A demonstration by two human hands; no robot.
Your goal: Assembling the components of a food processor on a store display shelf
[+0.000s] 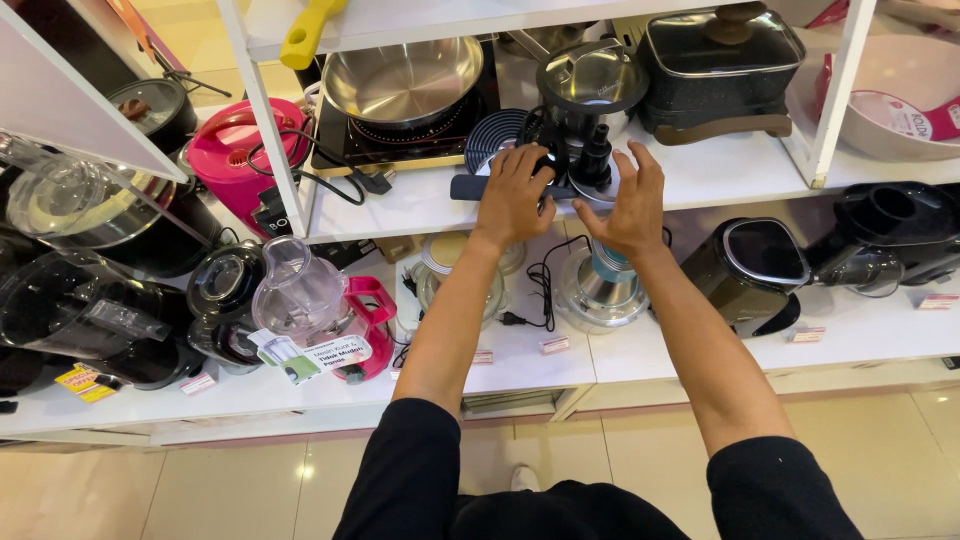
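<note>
Both of my hands reach up to the middle white shelf (700, 170). My left hand (512, 195) grips a dark flat handle (466, 186) that lies across the shelf edge. My right hand (628, 200) has its fingers spread beside a small black appliance part (594, 158) with an upright knob, touching or nearly touching it. A black ribbed disc (498, 132) lies just behind my left hand. Behind these stands a steel pot with a glass lid (592, 80).
A steel frying pan (405, 80) sits on a black induction cooker to the left. A black lidded casserole (720, 60) stands at the right. On the lower shelf are a pink blender (340, 310), a steel chopper base (600, 290), a black appliance (750, 270) and loose cables.
</note>
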